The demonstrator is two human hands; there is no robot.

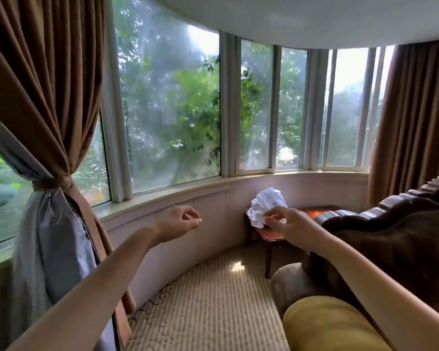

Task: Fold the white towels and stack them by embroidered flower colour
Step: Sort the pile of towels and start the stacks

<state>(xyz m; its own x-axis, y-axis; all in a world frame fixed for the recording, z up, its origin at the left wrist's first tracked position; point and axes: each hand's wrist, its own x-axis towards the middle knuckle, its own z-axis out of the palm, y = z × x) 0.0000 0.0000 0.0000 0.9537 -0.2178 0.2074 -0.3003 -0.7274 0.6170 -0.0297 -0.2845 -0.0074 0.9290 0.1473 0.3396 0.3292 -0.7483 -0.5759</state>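
1. By the curved bay window, a person stretches both bare arms toward a crumpled heap of white towels point(266, 201) piled on a small wooden side table point(317, 214) beside a dark brown armchair point(390, 236).
2. The left hand point(180, 221) hangs in the air well left of the table, fingers loosely curled and thumb near the forefinger, holding nothing.
3. The right hand point(289, 225) overlaps the heap's lower right edge, its thumb and forefinger drawn close together; whether they pinch cloth or merely hover in front of it cannot be told.
4. No towel is folded yet, and no stack is started.
5. Small embroidered flowers point(274, 203) show on the cloth, too small here for their colours to be read.
6. Likely risks: the heap sits at the table's near end, so tugging one towel could drag the tangled rest onto the striped carpet point(208, 300); the tabletop looks cramped for folding; and flowers hidden in creases could send a towel to the wrong stack.
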